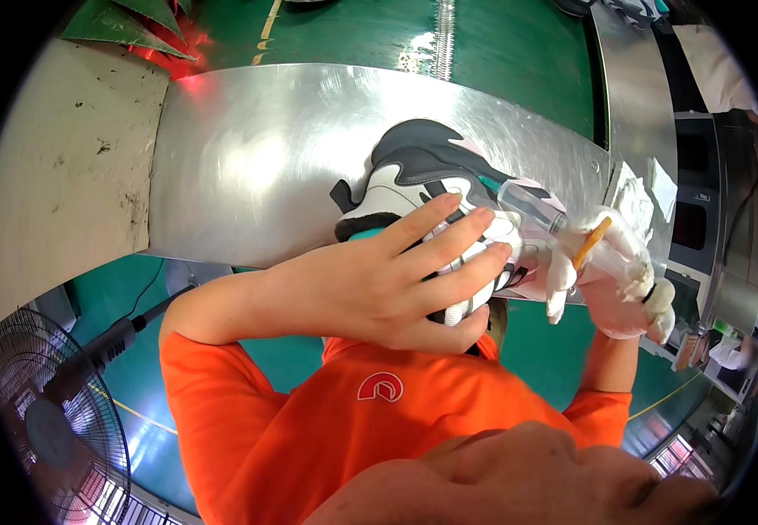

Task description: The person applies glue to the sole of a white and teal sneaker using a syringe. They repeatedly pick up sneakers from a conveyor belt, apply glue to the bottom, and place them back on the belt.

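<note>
A black, white and pale pink sneaker (427, 166) lies on the metal worktop in front of me. My left hand (414, 276), bare, presses over its near side, fingers wrapped across the laces and upper. My right hand (611, 271) wears a white glove and is closed around a clear syringe-like tube (532, 206), whose front end reaches the shoe's upper by a small green part. A thin yellow-orange strip (592, 243) crosses the gloved fingers. The tube's exact tip contact is too small to tell.
The sneaker rests on a shiny steel worktop (239, 166), with a green conveyor belt (519, 66) beyond it. White paper pieces (633, 201) lie at the right. A cream machine panel (73, 149) stands left, a black fan (55, 429) at lower left. Red light glows by green flaps (125, 24).
</note>
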The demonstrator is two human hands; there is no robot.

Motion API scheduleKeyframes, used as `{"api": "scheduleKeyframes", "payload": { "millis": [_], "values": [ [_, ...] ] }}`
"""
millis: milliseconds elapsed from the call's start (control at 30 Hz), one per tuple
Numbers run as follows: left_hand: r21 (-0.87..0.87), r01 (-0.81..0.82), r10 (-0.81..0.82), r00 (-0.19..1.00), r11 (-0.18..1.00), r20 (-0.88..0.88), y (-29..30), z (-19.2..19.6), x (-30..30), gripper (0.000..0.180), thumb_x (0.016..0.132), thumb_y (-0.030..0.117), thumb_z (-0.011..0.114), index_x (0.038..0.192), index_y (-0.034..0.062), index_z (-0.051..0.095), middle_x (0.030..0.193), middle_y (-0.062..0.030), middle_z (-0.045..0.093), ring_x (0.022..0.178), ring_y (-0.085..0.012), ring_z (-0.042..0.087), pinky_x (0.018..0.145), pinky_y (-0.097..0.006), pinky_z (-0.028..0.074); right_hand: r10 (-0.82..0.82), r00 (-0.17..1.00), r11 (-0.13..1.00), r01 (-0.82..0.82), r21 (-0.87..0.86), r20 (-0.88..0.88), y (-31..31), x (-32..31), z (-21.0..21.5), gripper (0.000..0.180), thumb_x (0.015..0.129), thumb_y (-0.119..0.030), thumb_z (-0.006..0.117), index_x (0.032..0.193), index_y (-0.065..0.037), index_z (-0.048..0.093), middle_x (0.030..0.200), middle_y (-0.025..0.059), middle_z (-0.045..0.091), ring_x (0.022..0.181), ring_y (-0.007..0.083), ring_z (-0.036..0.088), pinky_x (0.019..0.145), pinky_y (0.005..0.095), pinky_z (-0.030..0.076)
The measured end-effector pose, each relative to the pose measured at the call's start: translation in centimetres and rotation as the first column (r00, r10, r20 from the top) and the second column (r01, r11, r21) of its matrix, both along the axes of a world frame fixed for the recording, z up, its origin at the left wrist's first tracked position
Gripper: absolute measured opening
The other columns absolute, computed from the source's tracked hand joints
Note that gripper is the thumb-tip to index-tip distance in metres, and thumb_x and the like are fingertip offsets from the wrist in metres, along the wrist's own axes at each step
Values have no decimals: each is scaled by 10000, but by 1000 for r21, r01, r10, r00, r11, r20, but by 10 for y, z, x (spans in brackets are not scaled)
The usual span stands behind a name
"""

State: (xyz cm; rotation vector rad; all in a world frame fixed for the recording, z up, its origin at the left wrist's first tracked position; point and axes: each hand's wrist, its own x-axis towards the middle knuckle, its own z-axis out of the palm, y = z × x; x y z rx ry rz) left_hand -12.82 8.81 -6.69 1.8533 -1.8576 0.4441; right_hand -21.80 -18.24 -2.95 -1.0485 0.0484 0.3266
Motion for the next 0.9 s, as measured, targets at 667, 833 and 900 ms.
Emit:
{"api": "scheduleKeyframes", "payload": {
  "millis": [667,833,900],
  "values": [
    [120,-24,22,1000,992,21,-2,14,3,319,829,197,652,1106,232,499,1319,-129,561,1164,-361,583,1005,-486,490,-17,998,980,5,-198,-59,-30,-11,17,1227,422,-685,833,1266,112,436,800,187,618,608,276,661,524,321,538],
    [111,-40,41,999,993,-9,-5,16,3,312,805,197,672,1082,241,535,1303,-124,579,1159,-358,587,999,-486,493,-52,996,984,40,-172,-68,-36,-16,13,1223,431,-704,836,1247,109,425,777,172,597,563,263,647,469,301,527],
    [113,-43,45,999,993,-14,-7,18,3,279,793,194,681,1042,244,566,1285,-121,593,1156,-357,590,990,-486,497,-87,994,987,78,-141,-59,-40,-22,8,1234,416,-704,843,1241,110,419,779,173,594,564,265,646,459,308,530]
  ]
}}
